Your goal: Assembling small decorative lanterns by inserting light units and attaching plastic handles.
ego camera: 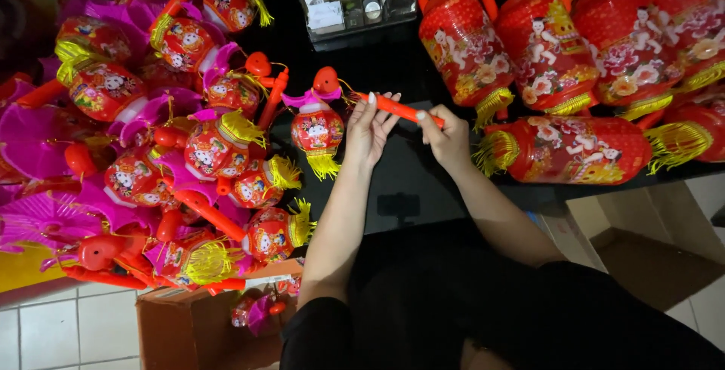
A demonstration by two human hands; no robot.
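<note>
- orange plastic handle stick [398, 108], centre of the frame, lying slantwise from upper left to lower right over the dark table [408, 166]; both hands are on it.
- left hand [368, 132]: fingers nearly straight and close together, tips resting along the stick's upper-left stretch, steadying rather than gripping.
- right hand [445, 137]: fingers curled and pinched shut on the stick's lower-right end, which disappears under the fingertips.
- small red lantern [317, 130] with yellow tassel and a magenta collar, just left of the left hand; it seems to hang off the stick's far end by a thin cord, though the join is too small to be sure.
- step in hand, as judged: fitting or adjusting the stick of this lantern; the next move likely calls for a firm hold at one end while the other end is worked.
- heap of finished small lanterns [189, 136] with magenta fans, left half of the frame.
- large red drum lanterns [551, 53], upper right, lying side by side.
- clear tray [355, 0] of oddments, top centre.
- cardboard boxes [189, 325], lower left and lower right.
</note>
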